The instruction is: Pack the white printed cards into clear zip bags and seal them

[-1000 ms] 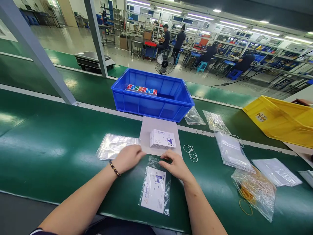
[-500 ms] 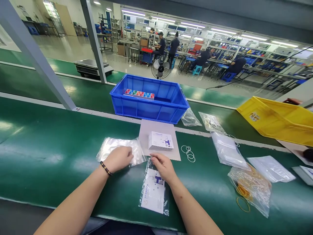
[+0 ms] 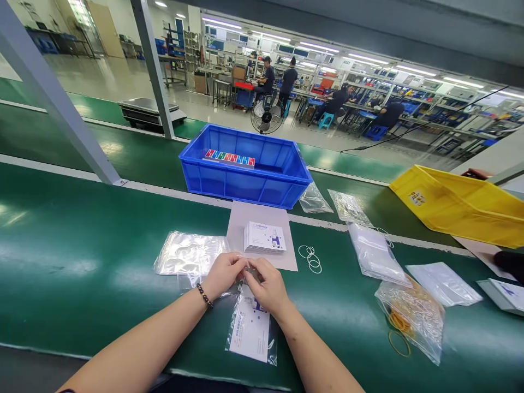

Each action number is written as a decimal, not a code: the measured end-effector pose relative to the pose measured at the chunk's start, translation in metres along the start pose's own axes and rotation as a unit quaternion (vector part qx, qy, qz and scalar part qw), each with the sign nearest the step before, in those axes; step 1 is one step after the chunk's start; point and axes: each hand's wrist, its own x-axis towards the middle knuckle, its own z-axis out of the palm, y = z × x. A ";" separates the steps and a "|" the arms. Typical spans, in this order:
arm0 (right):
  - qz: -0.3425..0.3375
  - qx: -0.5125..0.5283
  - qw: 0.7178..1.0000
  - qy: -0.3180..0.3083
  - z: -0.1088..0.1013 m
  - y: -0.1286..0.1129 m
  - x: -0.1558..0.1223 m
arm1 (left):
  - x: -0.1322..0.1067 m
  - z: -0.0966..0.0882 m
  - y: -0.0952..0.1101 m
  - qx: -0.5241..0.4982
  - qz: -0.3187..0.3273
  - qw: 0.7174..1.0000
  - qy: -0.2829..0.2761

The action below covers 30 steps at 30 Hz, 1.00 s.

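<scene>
My left hand (image 3: pixel 221 274) and my right hand (image 3: pixel 268 287) meet at the top edge of a clear plastic bag (image 3: pixel 250 325) that holds a white printed card, lying on the green belt (image 3: pixel 94 256) near me. Both hands pinch the bag's mouth, fingers curled. Under my left hand lies another empty clear bag pulled off the stack of clear bags (image 3: pixel 186 254) to the left. Just beyond my hands a stack of white cards (image 3: pixel 264 237) rests on a grey sheet (image 3: pixel 241 218).
A blue crate (image 3: pixel 245 180) with a colourful strip inside stands behind the cards. White rubber rings (image 3: pixel 310 258) lie right of the sheet. More clear bags (image 3: pixel 374 254), a bag of rubber bands (image 3: pixel 411 314) and a yellow bin (image 3: pixel 462 204) are at right. People work far behind.
My left hand went left to the bag stack, then came back to the centre dragging a clear bag. Both hands now meet at the mouth of the bag with the card.
</scene>
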 end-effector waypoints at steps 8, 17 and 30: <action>0.070 -0.002 0.997 -0.013 0.001 0.001 0.002 | -0.008 0.001 -0.001 0.130 0.092 0.987 -0.007; -0.047 -0.091 0.994 0.041 -0.002 0.004 0.004 | -0.002 -0.009 0.001 0.026 0.005 0.999 -0.019; 0.035 0.113 0.969 -0.217 -0.047 0.009 0.007 | -0.011 -0.037 0.020 0.317 0.216 0.917 -0.107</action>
